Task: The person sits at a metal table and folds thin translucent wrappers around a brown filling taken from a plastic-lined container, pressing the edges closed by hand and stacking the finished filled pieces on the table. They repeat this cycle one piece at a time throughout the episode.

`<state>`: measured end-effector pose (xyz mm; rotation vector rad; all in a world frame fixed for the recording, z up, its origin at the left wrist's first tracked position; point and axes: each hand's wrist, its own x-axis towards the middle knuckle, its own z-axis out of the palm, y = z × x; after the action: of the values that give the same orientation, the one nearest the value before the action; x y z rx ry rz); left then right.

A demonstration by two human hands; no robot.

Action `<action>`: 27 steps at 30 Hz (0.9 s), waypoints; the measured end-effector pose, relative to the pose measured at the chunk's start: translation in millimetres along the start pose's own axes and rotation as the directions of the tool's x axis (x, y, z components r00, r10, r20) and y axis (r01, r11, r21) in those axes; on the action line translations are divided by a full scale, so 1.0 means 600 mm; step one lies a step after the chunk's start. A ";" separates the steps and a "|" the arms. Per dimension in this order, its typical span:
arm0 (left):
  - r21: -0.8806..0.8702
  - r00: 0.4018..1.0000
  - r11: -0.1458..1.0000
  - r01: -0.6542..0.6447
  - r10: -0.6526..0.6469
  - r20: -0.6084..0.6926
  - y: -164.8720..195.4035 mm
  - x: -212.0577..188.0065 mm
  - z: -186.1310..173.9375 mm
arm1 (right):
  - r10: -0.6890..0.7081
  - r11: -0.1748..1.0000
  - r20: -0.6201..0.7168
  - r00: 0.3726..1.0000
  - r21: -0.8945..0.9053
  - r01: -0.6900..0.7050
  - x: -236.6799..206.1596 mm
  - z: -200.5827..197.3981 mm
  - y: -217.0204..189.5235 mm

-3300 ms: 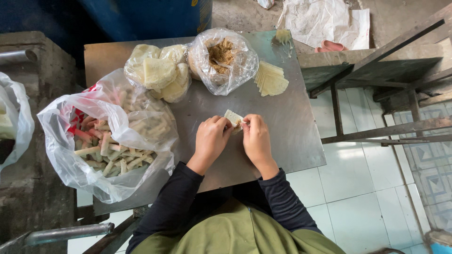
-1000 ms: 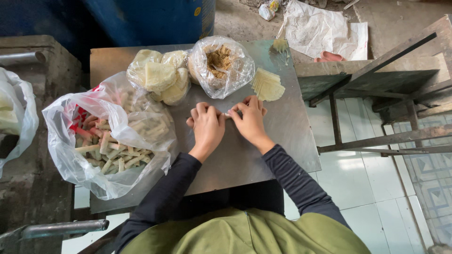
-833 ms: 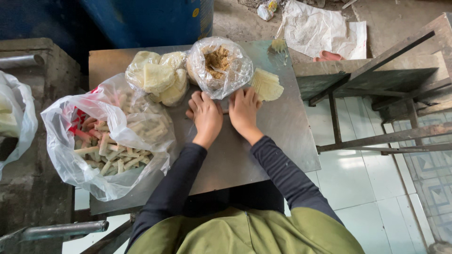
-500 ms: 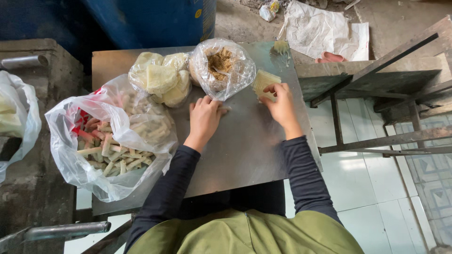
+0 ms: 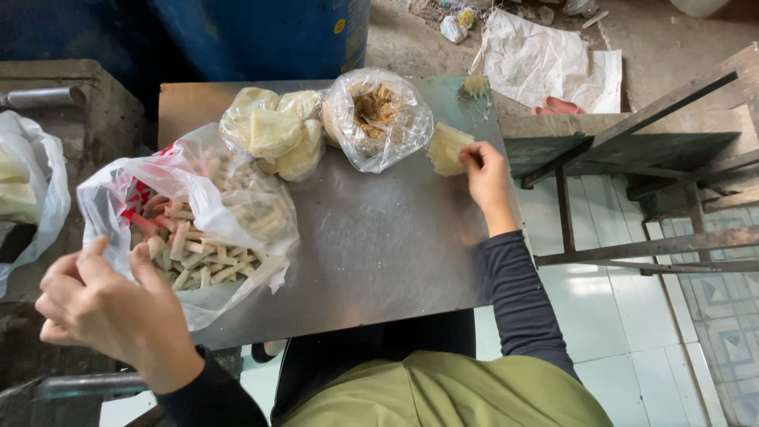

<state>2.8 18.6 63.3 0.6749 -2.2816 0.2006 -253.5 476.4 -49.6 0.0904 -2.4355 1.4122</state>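
Right hand (image 5: 484, 170) sits at the far right edge of the desk (image 5: 379, 245), fingertips pinching the top of the stack of pale wrapper sheets (image 5: 447, 149). The stack lies just beside the clear bag of brown filling (image 5: 378, 119). Left hand (image 5: 111, 312) hovers at the near left corner, fingers loosely curled over the mouth of the white bag of finished rolls (image 5: 198, 229); can't tell if it holds a roll. Risks: the pinch may lift several thin sheets at once or tear one; the stack is close to the desk edge and could slide off. The roll bag overhangs the near edge, so it may sag and spill.
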 end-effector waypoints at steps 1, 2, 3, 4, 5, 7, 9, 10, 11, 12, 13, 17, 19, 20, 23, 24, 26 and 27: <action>-0.023 0.998 1.000 -0.015 0.013 -0.058 0.010 0.001 -0.003 | 0.004 1.000 -0.039 0.999 0.028 -0.003 -0.001 -0.002 0.000; -0.125 0.992 0.992 -0.036 0.020 -0.125 0.029 0.009 0.002 | 0.006 0.998 -0.083 0.997 0.056 -0.001 -0.001 -0.005 -0.005; -0.222 0.981 0.972 -0.071 0.028 -0.191 0.049 0.017 0.006 | -0.044 0.997 -0.089 0.995 0.059 0.050 -0.007 -0.006 -0.014; -0.379 0.967 0.918 -0.118 0.019 -0.256 0.078 0.020 0.013 | -0.092 0.993 -0.093 0.991 0.062 0.098 -0.022 0.000 -0.026; -0.637 0.980 0.756 -0.150 0.028 -0.198 0.112 0.009 0.014 | -0.143 0.987 -0.096 0.985 0.065 0.149 -0.038 0.013 -0.040; -0.800 0.974 0.578 -0.163 0.225 -0.036 0.183 -0.042 -0.002 | -0.207 0.968 0.024 0.978 0.153 0.201 -0.075 0.050 -0.079; -0.893 0.898 0.446 0.063 0.365 0.246 0.255 -0.064 0.019 | -0.151 0.983 0.212 0.966 0.132 0.125 -0.130 0.080 -0.120; -0.892 0.884 0.449 0.052 0.396 0.250 0.280 -0.071 0.032 | -0.149 0.984 0.282 0.948 0.135 0.115 -0.155 0.094 -0.142; -0.892 0.869 0.451 0.040 0.425 0.254 0.297 -0.079 0.045 | -0.149 0.985 0.352 0.924 0.136 0.107 -0.171 0.100 -0.161; -0.855 0.846 0.516 0.055 0.431 0.315 0.308 -0.087 0.056 | -0.172 0.980 0.277 0.945 0.143 0.136 -0.174 0.099 -0.178; -0.813 0.821 0.578 0.067 0.431 0.375 0.317 -0.095 0.067 | -0.196 0.975 0.202 0.960 0.147 0.168 -0.174 0.095 -0.194; -0.667 0.777 0.745 0.013 0.412 0.476 0.341 -0.126 0.104 | -0.400 0.906 -0.156 0.903 0.081 0.416 -0.106 0.072 -0.236; -0.659 0.798 0.752 -0.026 0.413 0.439 0.352 -0.137 0.118 | -0.423 0.904 -0.074 0.903 0.025 0.426 -0.058 0.067 -0.253; -0.657 0.808 0.752 -0.051 0.418 0.415 0.358 -0.139 0.124 | -0.428 0.904 0.011 0.904 0.020 0.427 -0.035 0.073 -0.261; -0.670 0.795 0.734 -0.111 0.470 0.384 0.370 -0.144 0.130 | -0.480 0.876 0.161 0.863 0.038 0.480 0.001 0.101 -0.282; -0.709 0.801 0.699 -0.090 0.474 0.366 0.371 -0.145 0.127 | -0.503 0.863 0.195 0.842 0.054 0.503 0.003 0.107 -0.287; -0.777 0.817 0.627 -0.047 0.472 0.332 0.371 -0.144 0.119 | -0.529 0.848 0.134 0.838 0.042 0.528 0.005 0.111 -0.291; -0.816 0.812 0.578 0.028 0.463 0.356 0.368 -0.142 0.114 | -0.541 0.841 0.106 0.834 0.037 0.540 0.005 0.112 -0.291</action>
<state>-104.6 218.2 -33.0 -0.0953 -2.6157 -0.9998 -235.4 330.9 66.1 0.8171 -2.2255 1.1698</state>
